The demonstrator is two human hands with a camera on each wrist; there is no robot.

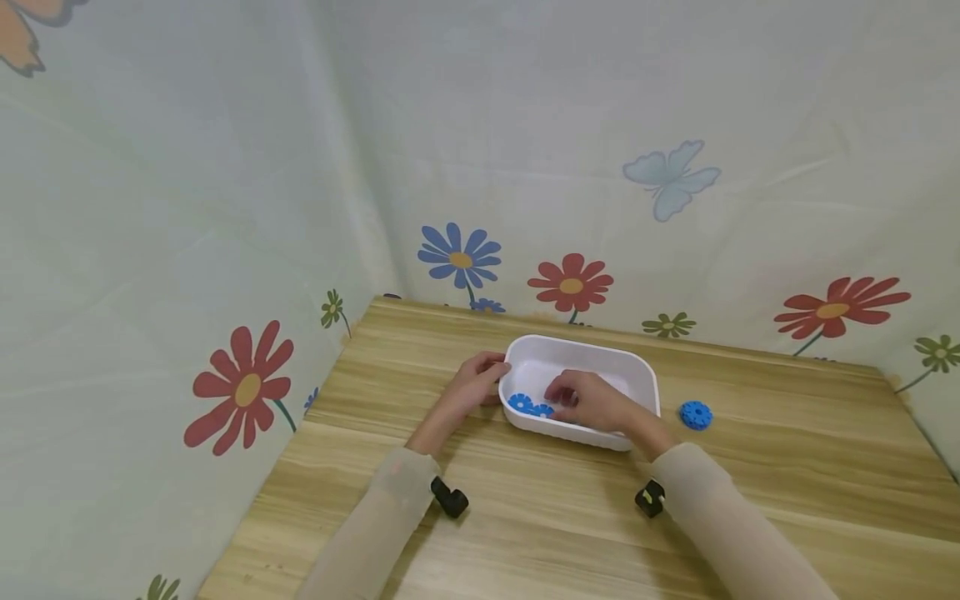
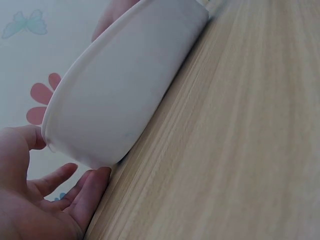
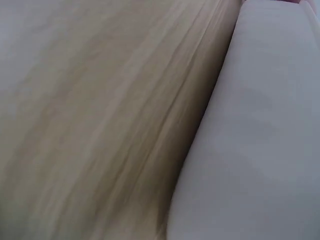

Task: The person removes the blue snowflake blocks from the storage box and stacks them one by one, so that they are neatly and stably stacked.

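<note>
A white plastic box [image 1: 637, 367] with rounded corners stands on the wooden table. My left hand [image 1: 477, 382] holds its left end; in the left wrist view the thumb [image 2: 35, 137] is at the rim and the fingers touch the wall low down. Inside, two blue notched discs [image 1: 520, 402] lie at the left front corner. My right hand [image 1: 588, 398] reaches over the front wall into the box, fingers bent above the floor and the thumb close to the discs. No piece shows between those fingers. The right wrist view has mostly the outer wall [image 3: 250, 130].
Right of the box lies a small stack of blue notched discs [image 1: 696, 415]. The wooden table [image 1: 540, 517] ends at a printed fabric wall [image 1: 525, 167] behind and at the left. Both sleeves carry small black wrist cameras [image 1: 450, 498].
</note>
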